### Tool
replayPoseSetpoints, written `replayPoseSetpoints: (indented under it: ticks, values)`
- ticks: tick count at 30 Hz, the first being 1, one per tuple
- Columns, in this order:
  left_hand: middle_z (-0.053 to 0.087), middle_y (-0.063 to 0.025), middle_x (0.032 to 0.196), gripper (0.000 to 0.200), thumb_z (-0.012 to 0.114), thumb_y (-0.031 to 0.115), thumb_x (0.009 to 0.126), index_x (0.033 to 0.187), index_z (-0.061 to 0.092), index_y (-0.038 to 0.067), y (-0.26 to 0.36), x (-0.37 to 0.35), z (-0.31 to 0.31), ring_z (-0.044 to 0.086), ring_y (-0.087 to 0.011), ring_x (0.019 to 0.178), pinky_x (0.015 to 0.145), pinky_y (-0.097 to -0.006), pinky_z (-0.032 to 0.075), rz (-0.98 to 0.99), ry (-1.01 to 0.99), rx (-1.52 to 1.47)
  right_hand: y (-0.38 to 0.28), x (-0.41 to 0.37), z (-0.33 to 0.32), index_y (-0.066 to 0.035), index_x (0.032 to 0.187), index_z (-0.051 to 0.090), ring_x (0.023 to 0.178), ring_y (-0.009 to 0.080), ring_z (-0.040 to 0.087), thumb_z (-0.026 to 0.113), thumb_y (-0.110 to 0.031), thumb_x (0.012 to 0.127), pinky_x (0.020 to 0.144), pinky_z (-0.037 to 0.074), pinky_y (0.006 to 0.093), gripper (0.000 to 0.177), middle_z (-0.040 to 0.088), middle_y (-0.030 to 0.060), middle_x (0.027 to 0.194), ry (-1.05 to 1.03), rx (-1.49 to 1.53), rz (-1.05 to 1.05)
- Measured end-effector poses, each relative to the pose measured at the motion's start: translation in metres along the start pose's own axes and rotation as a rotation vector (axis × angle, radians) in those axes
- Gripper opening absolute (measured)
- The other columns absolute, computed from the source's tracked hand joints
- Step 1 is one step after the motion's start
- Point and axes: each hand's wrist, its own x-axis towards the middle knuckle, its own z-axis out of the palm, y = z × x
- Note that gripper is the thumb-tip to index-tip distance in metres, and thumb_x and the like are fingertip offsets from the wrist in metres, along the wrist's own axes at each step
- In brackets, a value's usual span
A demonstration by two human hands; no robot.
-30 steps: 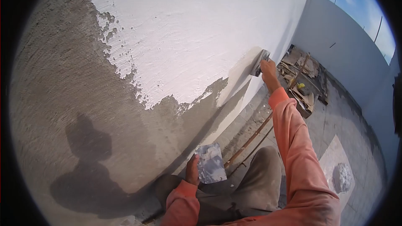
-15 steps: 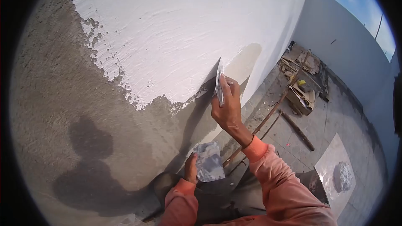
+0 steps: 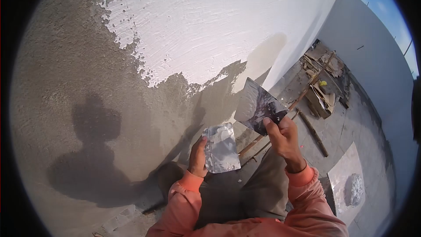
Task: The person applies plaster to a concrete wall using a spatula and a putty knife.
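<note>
My right hand (image 3: 285, 138) grips a flat metal putty blade (image 3: 256, 104), held off the wall with its face turned toward me. My left hand (image 3: 198, 156) holds a second flat plate (image 3: 220, 148) smeared with white putty, just left of the blade and below it. Both are in front of my knees. The wall (image 3: 87, 83) ahead is bare grey plaster on the left and lower part, and coated with white putty (image 3: 210, 26) on the upper right. A fresh damp streak (image 3: 263, 55) shows on the white area.
A pile of putty (image 3: 353, 189) lies on a board (image 3: 340, 177) on the floor at lower right. Wooden poles (image 3: 313, 127) and a heap of scrap boards (image 3: 324, 87) lie along the floor by the far white wall (image 3: 372, 57). My shadow falls on the grey plaster.
My right hand pulled the blade from the far right of the wall, swept it back along the white edge, then lifted it off and brought it down beside the plate in my left hand.
</note>
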Motion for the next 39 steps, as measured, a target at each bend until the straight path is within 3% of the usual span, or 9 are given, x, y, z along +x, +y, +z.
replayPoseSetpoints:
  ticks: [4,10,13,21,24,31,34,37,39]
  values:
    - [0.063,-0.0119,0.115,0.039,0.045,0.027,0.098,0.122,0.055,-0.003,0.020,-0.004,0.032,0.063,-0.0209,0.103,0.088,-0.0322,0.051,0.034,0.008,-0.021,-0.019,-0.006,-0.004,0.003,0.130,0.049,0.089,0.0204,0.054,0.043,0.011,0.084,0.079,0.044,0.0266,0.048,0.053,0.0182,0.121,-0.167,-0.271,-0.411]
    - [0.064,-0.0139,0.113,0.037,0.045,0.022,0.097,0.122,0.054,-0.004,0.027,-0.010,0.049,0.064,-0.0239,0.101,0.090,-0.0365,0.052,-0.135,-0.028,-0.249,-0.024,-0.025,-0.009,0.001,0.135,0.046,0.116,0.0305,0.055,0.054,0.003,0.084,0.097,0.044,0.0380,0.051,0.050,0.0192,0.133,-0.370,-0.371,-0.818]
    - [0.065,-0.0150,0.108,0.038,0.046,0.026,0.096,0.120,0.056,-0.002,0.038,-0.005,0.063,0.065,-0.0245,0.097,0.088,-0.0376,0.051,-0.245,-0.107,-0.262,-0.029,-0.024,-0.006,0.001,0.134,0.046,0.130,0.0346,0.045,0.050,-0.006,0.089,0.107,0.037,0.0445,0.046,0.046,0.0195,0.140,-0.677,-0.474,-0.876]
    - [0.062,-0.0175,0.116,0.044,0.039,0.028,0.098,0.126,0.051,-0.005,0.036,0.002,0.059,0.063,-0.0253,0.103,0.092,-0.0367,0.049,-0.061,-0.207,0.007,-0.008,-0.032,-0.022,0.000,0.135,0.043,0.134,0.0307,0.041,0.043,-0.010,0.090,0.113,0.033,0.0427,0.047,0.040,0.0185,0.145,-0.813,-0.740,-0.911]
    - [0.064,-0.0121,0.110,0.037,0.040,0.021,0.099,0.119,0.056,-0.005,0.038,-0.001,0.074,0.063,-0.0176,0.097,0.086,-0.0307,0.050,-0.035,-0.168,0.025,-0.007,-0.028,-0.037,0.000,0.136,0.042,0.134,0.0315,0.040,0.043,-0.010,0.089,0.112,0.033,0.0431,0.048,0.038,0.0189,0.146,-0.814,-0.815,-0.897]
    - [0.063,-0.0110,0.111,0.036,0.041,0.022,0.098,0.120,0.056,-0.003,0.039,-0.003,0.084,0.062,-0.0171,0.097,0.086,-0.0302,0.048,-0.030,-0.078,0.101,0.033,-0.020,-0.091,-0.001,0.138,0.040,0.135,0.0327,0.039,0.052,0.003,0.076,0.112,0.034,0.0445,0.063,0.039,0.0193,0.145,-0.593,-0.957,-0.730]
    - [0.063,-0.0099,0.109,0.035,0.041,0.023,0.099,0.118,0.056,-0.002,0.047,-0.007,0.097,0.060,-0.0163,0.097,0.086,-0.0299,0.047,0.113,0.007,0.178,0.029,-0.033,-0.099,-0.001,0.134,0.044,0.119,0.0352,0.054,0.052,0.009,0.074,0.101,0.044,0.0407,0.061,0.050,0.0210,0.135,-0.344,-0.888,-0.513]
    - [0.062,-0.0088,0.105,0.035,0.040,0.023,0.100,0.114,0.057,-0.004,0.051,-0.007,0.112,0.058,-0.0151,0.094,0.082,-0.0283,0.045,0.383,0.110,0.377,0.005,-0.061,-0.084,0.002,0.123,0.052,0.090,0.0289,0.062,0.050,0.001,0.085,0.080,0.049,0.0349,0.038,0.062,0.0189,0.110,-0.001,-0.645,-0.171]
    - [0.062,-0.0087,0.102,0.035,0.040,0.023,0.100,0.112,0.056,-0.005,0.043,0.003,0.110,0.057,-0.0153,0.091,0.081,-0.0279,0.044,0.616,0.135,0.507,-0.026,-0.081,-0.064,0.004,0.113,0.057,0.073,0.0194,0.056,0.047,-0.009,0.094,0.067,0.045,0.0309,0.025,0.063,0.0139,0.089,0.129,-0.360,0.296]
